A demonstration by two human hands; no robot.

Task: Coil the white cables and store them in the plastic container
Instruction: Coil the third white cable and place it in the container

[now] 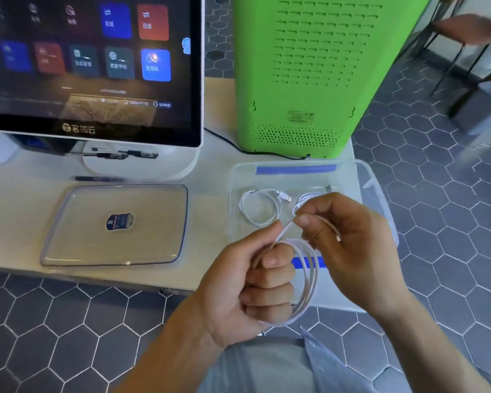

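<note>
White cable [306,282] was up in your hands, near side of the counter, just in front of the plastic container [376,194]. Your left hand [247,287] had its fingers curled tight round the loops, probably so the coil couldn't spring open. Your right hand [343,236] pinched the loose tail between thumb and fingertips just above that fist, looked like you were feeding the last bit around. Two coiled cables [260,207] already sat in the container, one partly hidden behind your right hand. The lid [114,225] lay flat to the left, well out of the way, so dropping this one in should've been easy.
</note>
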